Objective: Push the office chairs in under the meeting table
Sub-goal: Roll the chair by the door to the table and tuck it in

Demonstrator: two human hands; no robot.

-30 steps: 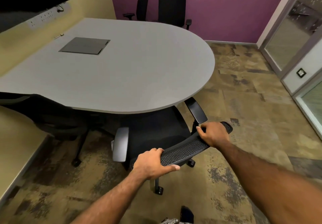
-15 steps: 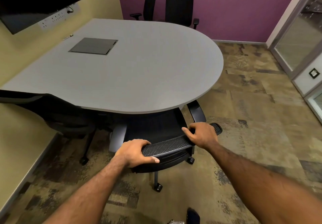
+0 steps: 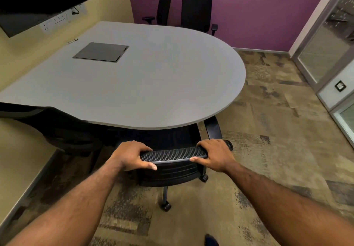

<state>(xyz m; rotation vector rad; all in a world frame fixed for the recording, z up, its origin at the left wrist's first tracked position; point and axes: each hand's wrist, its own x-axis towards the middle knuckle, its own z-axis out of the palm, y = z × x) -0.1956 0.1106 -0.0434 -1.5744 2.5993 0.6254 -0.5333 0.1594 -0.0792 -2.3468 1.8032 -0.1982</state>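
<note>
Both hands grip the top edge of the near office chair's mesh backrest (image 3: 173, 154), the left hand (image 3: 130, 154) curled over its left end and the right hand (image 3: 214, 154) over its right end, thumbs underneath. Taking it at both ends likely keeps the swivel seat from turning as it rolls. The seat is already hidden beneath the near curved edge of the meeting table (image 3: 134, 86); only the backrest, the right armrest (image 3: 212, 129) and two castors show, so this chair looks nearly home. Square to the table edge, it leaves the armrest just outside the rim, and whether that armrest clears the underside cannot be told. Left of it, a second chair (image 3: 63, 129) sits tucked under the straight side. Across the table, two more chairs (image 3: 196, 8) stand by the purple wall, apparently not yet pushed in.
</note>
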